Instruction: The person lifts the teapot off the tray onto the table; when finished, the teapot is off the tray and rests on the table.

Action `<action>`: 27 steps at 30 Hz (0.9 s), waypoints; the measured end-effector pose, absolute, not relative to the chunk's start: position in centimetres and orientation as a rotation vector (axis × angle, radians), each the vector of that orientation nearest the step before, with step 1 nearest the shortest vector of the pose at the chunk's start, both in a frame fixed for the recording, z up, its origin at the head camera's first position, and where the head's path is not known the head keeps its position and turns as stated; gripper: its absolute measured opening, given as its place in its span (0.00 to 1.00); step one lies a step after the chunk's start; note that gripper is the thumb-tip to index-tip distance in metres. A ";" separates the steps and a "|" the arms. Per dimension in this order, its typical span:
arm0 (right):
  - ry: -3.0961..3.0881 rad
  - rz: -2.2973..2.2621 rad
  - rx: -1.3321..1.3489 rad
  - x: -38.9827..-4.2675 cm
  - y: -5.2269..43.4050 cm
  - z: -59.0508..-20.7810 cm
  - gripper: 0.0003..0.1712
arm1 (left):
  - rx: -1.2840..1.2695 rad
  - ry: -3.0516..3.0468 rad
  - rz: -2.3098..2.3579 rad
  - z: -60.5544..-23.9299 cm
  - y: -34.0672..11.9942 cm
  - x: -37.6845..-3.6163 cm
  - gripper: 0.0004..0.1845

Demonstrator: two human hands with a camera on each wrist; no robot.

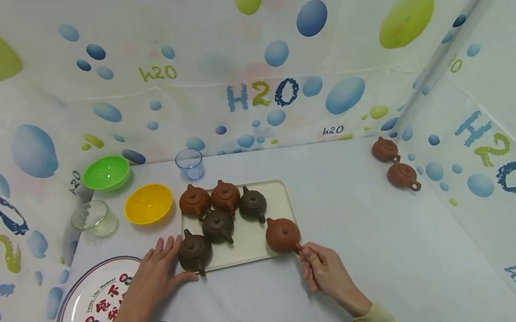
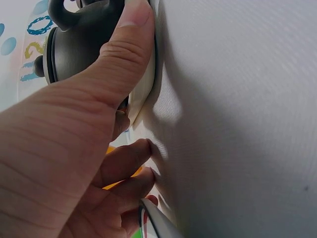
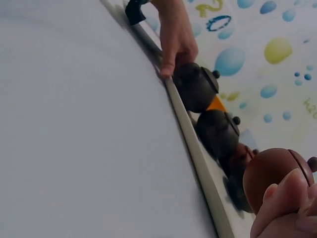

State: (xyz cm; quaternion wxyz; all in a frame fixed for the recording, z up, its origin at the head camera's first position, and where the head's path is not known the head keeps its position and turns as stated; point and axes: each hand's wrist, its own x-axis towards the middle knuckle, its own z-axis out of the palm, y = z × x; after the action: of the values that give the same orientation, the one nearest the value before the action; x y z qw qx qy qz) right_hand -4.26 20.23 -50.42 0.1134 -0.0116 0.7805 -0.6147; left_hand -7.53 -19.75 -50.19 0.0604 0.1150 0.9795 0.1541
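Note:
My right hand (image 1: 328, 271) pinches the near end of a reddish-brown teapot (image 1: 283, 236) over the front right corner of a cream tray (image 1: 246, 245). I cannot tell whether this pot touches the tray. At the tray's front left corner, my left hand (image 1: 159, 270) rests with its fingers spread and its thumb along the front edge, close beside a dark brown teapot (image 1: 195, 252). Behind that pot on the tray are another dark teapot (image 1: 217, 226), two reddish-brown teapots (image 1: 194, 200) and a third dark one (image 1: 253, 203).
Two reddish-brown teapots (image 1: 402, 175) stand at the far right. On the left are a green bowl (image 1: 106, 174), a yellow bowl (image 1: 149, 205), a clear glass (image 1: 94, 219) and a printed oval plate (image 1: 80, 306), partly under my left arm. A bluish glass (image 1: 190, 165) stands behind the tray.

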 end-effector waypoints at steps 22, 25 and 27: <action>2.675 -1.684 0.397 -5.8 28.1 -51.2 0.17 | 0.329 2.942 0.440 -50.1 -19.7 -7.8 0.62; 2.796 -1.598 0.396 -6.8 29.4 -51.3 0.18 | 0.335 2.940 0.433 -50.1 -19.7 -7.8 0.62; 2.892 -1.526 0.380 -7.8 30.2 -51.4 0.18 | 0.337 2.942 0.425 -50.1 -19.7 -7.8 0.62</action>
State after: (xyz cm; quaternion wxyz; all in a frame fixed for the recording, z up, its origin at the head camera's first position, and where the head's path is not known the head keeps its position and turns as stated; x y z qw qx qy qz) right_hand -7.78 30.16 -51.40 -0.0750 0.1150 0.8760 -0.4623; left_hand -7.85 -19.68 -50.13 0.0751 0.1123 0.9807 0.1417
